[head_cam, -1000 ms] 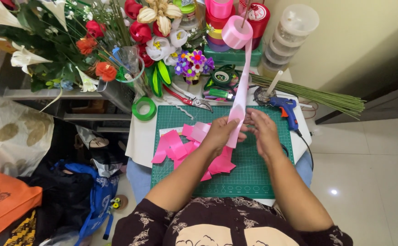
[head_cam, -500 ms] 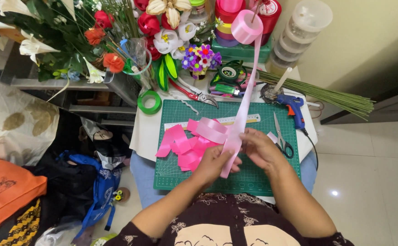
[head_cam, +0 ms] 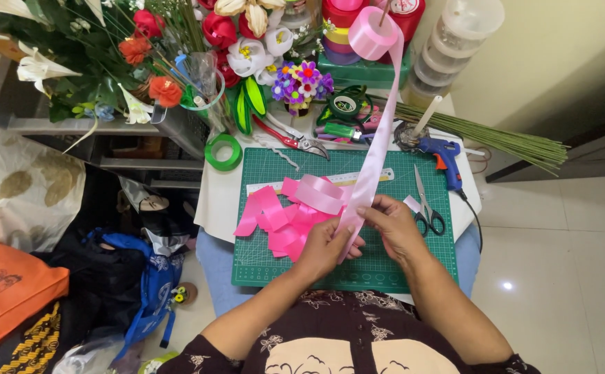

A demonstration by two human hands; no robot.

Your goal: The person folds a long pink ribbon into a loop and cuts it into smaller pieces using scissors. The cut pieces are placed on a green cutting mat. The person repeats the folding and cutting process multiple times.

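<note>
A long strip of pale pink ribbon (head_cam: pixel 378 142) runs from its spool (head_cam: pixel 371 33) at the back of the table down to my hands. My left hand (head_cam: pixel 326 248) pinches the ribbon's lower end from the left. My right hand (head_cam: pixel 394 225) grips the same strip from the right, just above it. Both hands hover over the green cutting mat (head_cam: pixel 385 266). A heap of cut bright pink and pale pink ribbon pieces (head_cam: pixel 290 215) lies on the mat left of my hands.
Scissors (head_cam: pixel 423 204) lie on the mat's right side, a blue glue gun (head_cam: pixel 444 156) behind them. Red-handled pliers (head_cam: pixel 290 137), a green tape roll (head_cam: pixel 223 152), green stems (head_cam: pixel 496 135), stacked containers (head_cam: pixel 455 41) and artificial flowers (head_cam: pixel 178 48) crowd the back. Bags (head_cam: pixel 136 277) sit on the floor at left.
My hands have drawn the ribbon toward me, from the middle of the mat to its near part. The strip now stretches longer from the spool.
</note>
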